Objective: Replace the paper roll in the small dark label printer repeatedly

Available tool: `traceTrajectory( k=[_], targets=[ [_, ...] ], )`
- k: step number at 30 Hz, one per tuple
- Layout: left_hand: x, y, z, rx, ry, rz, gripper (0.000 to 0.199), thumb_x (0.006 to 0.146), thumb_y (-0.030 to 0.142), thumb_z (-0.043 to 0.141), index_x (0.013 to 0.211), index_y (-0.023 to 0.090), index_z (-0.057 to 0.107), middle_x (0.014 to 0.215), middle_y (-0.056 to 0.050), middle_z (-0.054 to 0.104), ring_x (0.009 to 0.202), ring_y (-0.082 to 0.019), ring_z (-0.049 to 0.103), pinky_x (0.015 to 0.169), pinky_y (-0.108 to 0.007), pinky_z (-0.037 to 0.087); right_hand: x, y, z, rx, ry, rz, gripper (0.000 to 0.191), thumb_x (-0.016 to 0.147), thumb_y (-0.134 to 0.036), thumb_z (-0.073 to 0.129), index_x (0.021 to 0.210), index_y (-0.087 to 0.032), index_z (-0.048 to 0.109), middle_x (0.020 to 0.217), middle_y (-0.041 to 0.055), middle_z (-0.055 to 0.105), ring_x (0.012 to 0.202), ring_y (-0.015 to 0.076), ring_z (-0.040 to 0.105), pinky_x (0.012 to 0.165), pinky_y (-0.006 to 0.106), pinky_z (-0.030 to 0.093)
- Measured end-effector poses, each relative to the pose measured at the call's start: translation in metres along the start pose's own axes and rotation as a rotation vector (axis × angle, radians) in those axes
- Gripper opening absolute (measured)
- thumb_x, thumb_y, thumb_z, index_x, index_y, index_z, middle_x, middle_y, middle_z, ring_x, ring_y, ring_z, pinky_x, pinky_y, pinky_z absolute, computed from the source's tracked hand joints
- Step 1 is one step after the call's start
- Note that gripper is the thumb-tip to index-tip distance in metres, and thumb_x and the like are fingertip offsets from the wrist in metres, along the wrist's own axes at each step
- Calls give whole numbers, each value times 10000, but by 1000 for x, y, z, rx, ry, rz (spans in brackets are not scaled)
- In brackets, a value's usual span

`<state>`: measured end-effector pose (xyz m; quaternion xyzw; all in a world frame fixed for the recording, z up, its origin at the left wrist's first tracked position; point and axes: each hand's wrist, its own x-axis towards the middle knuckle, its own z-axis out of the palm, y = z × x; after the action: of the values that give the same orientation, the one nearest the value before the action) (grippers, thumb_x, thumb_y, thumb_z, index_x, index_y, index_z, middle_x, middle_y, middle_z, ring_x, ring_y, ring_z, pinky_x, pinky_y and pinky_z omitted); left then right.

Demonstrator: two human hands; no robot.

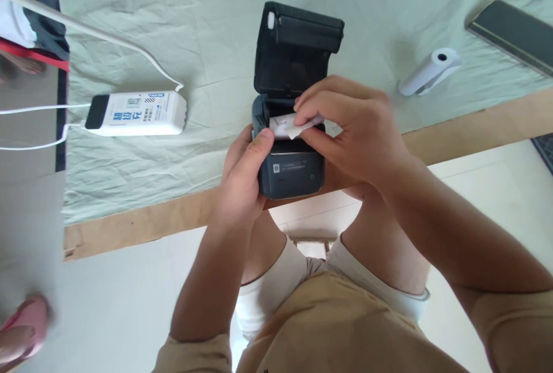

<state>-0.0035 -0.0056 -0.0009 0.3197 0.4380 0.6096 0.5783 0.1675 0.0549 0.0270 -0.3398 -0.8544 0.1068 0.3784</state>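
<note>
A dark portable receipt printer (291, 174) sits at the table's front edge with its lid (298, 53) swung up and back. Around its left side wraps my left hand (244, 168), the thumb resting on the rim of the paper bay. Inside the bay lies a white paper roll (280, 126). My right hand (345, 117) pinches the loose end of that paper between thumb and fingers over the bay's right side. Part of the roll is hidden behind the right fingers.
Another white paper roll (427, 72) lies to the right, near a dark phone (514, 33). On the left is a white power strip (142, 114) with cables. A pale green cloth (207, 33) covers the table, whose wooden edge (142, 224) shows. Other people's feet appear at far left.
</note>
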Motion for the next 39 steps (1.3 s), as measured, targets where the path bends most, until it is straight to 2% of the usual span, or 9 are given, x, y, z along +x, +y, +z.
traceTrajectory(
  k=[8,13,16,19,22,24,27,32,39],
  targets=[
    [-2,5,3,16,-71,12,293,880,438,803,1035,196,746,965,-50,773,1011,-267,778,859,-349,636,-20,-17,-1,-13,96,-96,119,1003,-217,641,916,-267,705,953,-5,793,908,185,740,836,382,563],
    [1,3,-1,82,-78,22,367,749,297,909,1052,231,713,998,-12,779,916,-207,757,796,-305,635,-38,-15,3,63,65,-141,99,1018,-279,604,1036,-265,700,995,30,783,994,214,750,855,402,574],
    [1,2,-1,92,-78,16,426,696,232,922,1069,231,716,976,-7,776,872,-197,747,757,-296,632,-36,-8,-2,82,181,-147,131,987,-259,606,1093,-279,681,1027,40,768,1020,223,742,902,410,599],
    [0,4,1,94,-44,-10,437,673,193,906,1069,223,724,960,-14,763,844,-198,735,743,-296,627,-23,0,-7,99,245,50,333,971,-306,606,1302,-335,601,1383,60,680,1327,241,649,1041,419,580],
    [-1,7,4,120,-7,-25,418,693,195,872,1087,222,735,990,-31,759,878,-214,734,773,-306,623,-11,7,-8,264,124,222,522,973,-435,574,1472,-395,424,1645,1,483,1546,221,469,1221,426,480],
    [-1,7,3,115,5,-21,419,680,198,875,1075,218,738,978,-31,752,868,-217,730,762,-307,615,-9,10,-5,427,157,247,529,990,-464,528,1489,-362,386,1556,17,570,1493,211,526,1253,428,447],
    [-1,7,2,114,8,-20,433,673,209,904,1073,219,738,972,-31,752,849,-218,733,742,-310,610,-17,12,1,538,209,301,401,1023,-470,512,1405,-350,487,1366,25,686,1382,222,618,1215,442,479],
    [-3,7,1,112,-13,-10,434,727,262,900,1125,232,731,1091,-60,786,1008,-282,775,820,-353,648,-29,15,9,531,-34,351,440,983,-481,604,1390,-330,533,1478,61,642,1316,268,658,1098,486,583],
    [-2,7,5,55,7,-55,316,891,405,797,1138,220,727,1011,-63,807,1067,-299,799,849,-349,668,-27,26,15,635,-151,382,559,958,-501,648,1451,-304,474,1480,69,635,1195,204,694,958,354,618]
  ],
)
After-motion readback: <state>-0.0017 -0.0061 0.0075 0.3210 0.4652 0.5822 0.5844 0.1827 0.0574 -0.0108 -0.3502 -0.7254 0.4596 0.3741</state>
